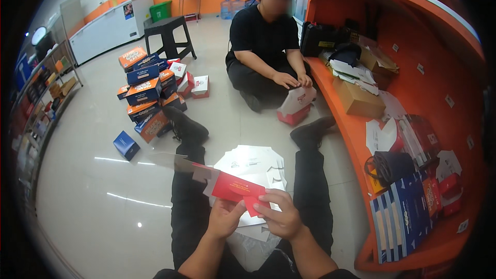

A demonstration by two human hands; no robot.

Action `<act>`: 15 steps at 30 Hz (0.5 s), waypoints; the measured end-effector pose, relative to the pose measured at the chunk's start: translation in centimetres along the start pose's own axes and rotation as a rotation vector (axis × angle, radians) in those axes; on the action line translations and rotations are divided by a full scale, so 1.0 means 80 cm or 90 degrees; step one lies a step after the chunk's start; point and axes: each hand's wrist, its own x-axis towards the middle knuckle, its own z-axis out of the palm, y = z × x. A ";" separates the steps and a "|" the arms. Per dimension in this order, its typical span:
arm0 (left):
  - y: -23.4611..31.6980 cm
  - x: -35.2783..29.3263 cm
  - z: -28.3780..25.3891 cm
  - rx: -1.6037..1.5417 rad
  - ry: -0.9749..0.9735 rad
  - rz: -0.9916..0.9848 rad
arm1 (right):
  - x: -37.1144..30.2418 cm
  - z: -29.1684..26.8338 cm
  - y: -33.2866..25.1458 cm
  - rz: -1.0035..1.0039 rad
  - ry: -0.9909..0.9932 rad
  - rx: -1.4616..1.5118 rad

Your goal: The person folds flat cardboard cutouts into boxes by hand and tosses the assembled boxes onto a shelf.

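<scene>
Between my outstretched legs I hold a red and white paperboard box (235, 186), part folded, its red side toward me. My left hand (226, 218) grips its lower edge with the thumb on the red face. On the right, my right hand (281, 214) pinches a red flap at the box's end. Below the box lies a stack of flat white box blanks (250, 159) on the floor, with clear plastic (251, 245) under its near end. The far end of the held box spreads out in loose panels toward my left leg.
Ahead, a seated person in black has both hands on a white and red box (296, 104). Piled at left are blue and orange boxes (144, 90) and red and white boxes (200, 87), near a black stool (168, 36). Along the right runs an orange shelf (336, 93) holding cartons and flat boxes.
</scene>
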 end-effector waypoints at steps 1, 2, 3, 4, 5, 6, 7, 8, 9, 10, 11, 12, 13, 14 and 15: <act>0.003 -0.001 -0.002 -0.006 0.002 -0.024 | 0.001 -0.001 0.002 -0.010 -0.006 0.018; 0.003 0.001 -0.003 -0.004 0.011 -0.024 | 0.000 0.000 0.006 -0.009 -0.011 0.025; 0.003 0.002 -0.002 0.041 0.011 0.006 | -0.002 0.002 0.011 -0.020 -0.011 0.030; 0.002 0.004 -0.002 0.087 0.013 0.035 | -0.003 0.003 0.016 -0.030 -0.011 0.036; -0.001 0.004 0.000 0.139 0.004 0.009 | -0.001 -0.001 0.017 -0.040 -0.003 0.001; -0.003 0.004 0.004 0.132 -0.007 0.003 | -0.001 -0.006 0.011 -0.028 0.002 -0.028; -0.005 0.000 0.009 0.124 -0.018 -0.001 | -0.002 -0.009 0.006 -0.017 0.007 -0.058; -0.011 -0.005 0.013 0.120 -0.007 -0.011 | -0.008 -0.010 0.008 0.006 0.032 -0.061; -0.010 -0.003 0.019 0.108 -0.004 0.008 | -0.007 -0.002 0.009 0.003 0.030 -0.058; -0.009 -0.001 0.022 0.095 -0.003 0.028 | -0.008 0.007 0.006 0.014 0.048 -0.041; -0.009 -0.003 0.021 0.094 -0.005 0.033 | -0.011 0.014 0.003 0.024 0.066 -0.028; -0.011 -0.007 0.019 0.123 0.018 0.050 | -0.016 0.023 0.003 0.042 0.068 -0.020; -0.013 -0.011 0.017 0.151 0.039 0.067 | -0.020 0.025 0.004 0.035 0.072 -0.024; -0.017 -0.011 0.015 0.171 0.044 0.069 | -0.023 0.027 0.005 0.039 0.072 -0.026; -0.018 -0.010 0.016 0.167 0.040 0.070 | -0.026 0.026 0.004 0.049 0.068 -0.029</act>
